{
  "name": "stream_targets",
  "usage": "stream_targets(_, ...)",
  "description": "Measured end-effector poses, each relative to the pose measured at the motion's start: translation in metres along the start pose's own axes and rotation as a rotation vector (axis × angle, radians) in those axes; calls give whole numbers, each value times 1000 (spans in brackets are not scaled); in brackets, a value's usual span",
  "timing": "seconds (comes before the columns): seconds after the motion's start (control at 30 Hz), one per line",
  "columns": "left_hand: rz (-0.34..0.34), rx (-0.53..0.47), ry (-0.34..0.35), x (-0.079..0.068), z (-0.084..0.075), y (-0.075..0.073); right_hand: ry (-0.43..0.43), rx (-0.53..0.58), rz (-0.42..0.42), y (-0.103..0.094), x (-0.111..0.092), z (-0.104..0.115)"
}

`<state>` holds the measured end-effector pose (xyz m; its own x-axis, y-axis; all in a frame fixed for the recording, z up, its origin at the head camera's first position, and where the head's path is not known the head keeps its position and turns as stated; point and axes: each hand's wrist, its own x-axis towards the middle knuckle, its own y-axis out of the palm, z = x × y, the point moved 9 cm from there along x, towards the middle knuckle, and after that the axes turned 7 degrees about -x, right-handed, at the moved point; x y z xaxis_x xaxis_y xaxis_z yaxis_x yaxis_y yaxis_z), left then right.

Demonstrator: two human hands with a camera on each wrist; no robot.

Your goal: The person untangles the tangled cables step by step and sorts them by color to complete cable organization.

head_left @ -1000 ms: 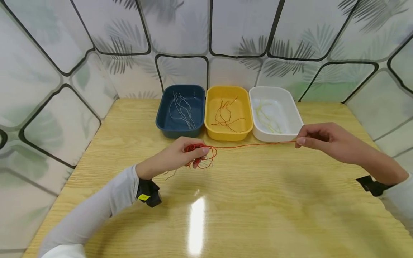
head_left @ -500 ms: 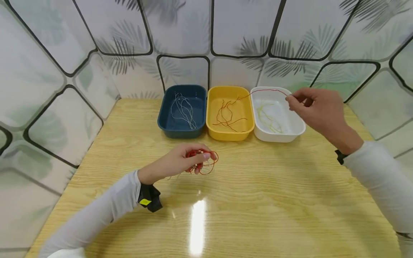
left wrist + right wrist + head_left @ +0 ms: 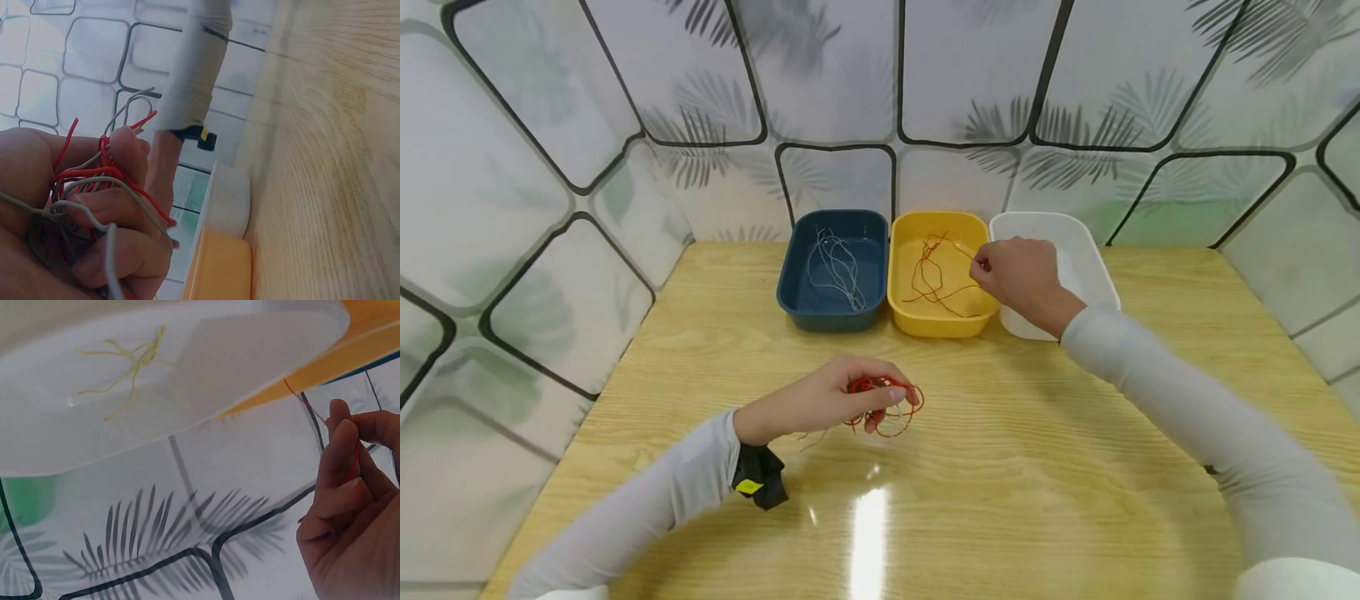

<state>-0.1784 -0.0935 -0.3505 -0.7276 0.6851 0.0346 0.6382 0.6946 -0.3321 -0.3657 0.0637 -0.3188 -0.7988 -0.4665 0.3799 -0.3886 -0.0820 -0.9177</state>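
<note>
At near left, the left hand [image 3: 831, 398] has its fingers curled round a tangle [image 3: 94, 172] of red and grey threads, over the table [image 3: 1037, 467]. Farther and to the right, the right hand [image 3: 1024, 277] pinches one red thread [image 3: 305, 401] with the fingertips, at the right edge of the yellow bin [image 3: 943, 327]. Such thread must be very light and soft (it bends rather than pushes, I think), and easily knotted. I would take it near one end, with fingertips, and keep the tangle loosely.
</note>
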Motion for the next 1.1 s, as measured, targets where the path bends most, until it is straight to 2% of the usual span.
stream_targets(0.13, 14, -6, 3, 0, 2, 6, 2, 36, 221, 31, 6, 14)
stream_targets(0.2, 17, -13, -5, 1, 4, 8, -5, 56, 298, 42, 7, 21)
stream_targets(0.33, 28, -33, -20, 2, 6, 12, -22, 61, 395, 58, 6, 29)
stream_targets(0.43, 35, -44, -24, 3, 6, 13, -37, 53, 423, 63, 3, 33)
stream_targets(0.53, 33, -33, -31, 4, 7, 12, -56, 67, 410, 62, 1, 35)
stream_targets(0.63, 14, 2, -47, 7, 8, 9, -58, 113, 355, 53, -2, 35)
stream_targets(0.8, -46, 29, -76, 16, 8, -1, -28, 226, 246, 24, -13, 29)
stream_targets(0.9, -71, 16, -62, 22, 4, -5, -26, 314, 197, 3, -25, 30)
stream_targets(1.0, -86, 16, -41, 25, 0, -8, -96, 359, 131, -20, -42, 40)
stream_targets(1.1, -99, 19, -37, 27, -1, -9, -259, 320, 27, -45, -62, 59)
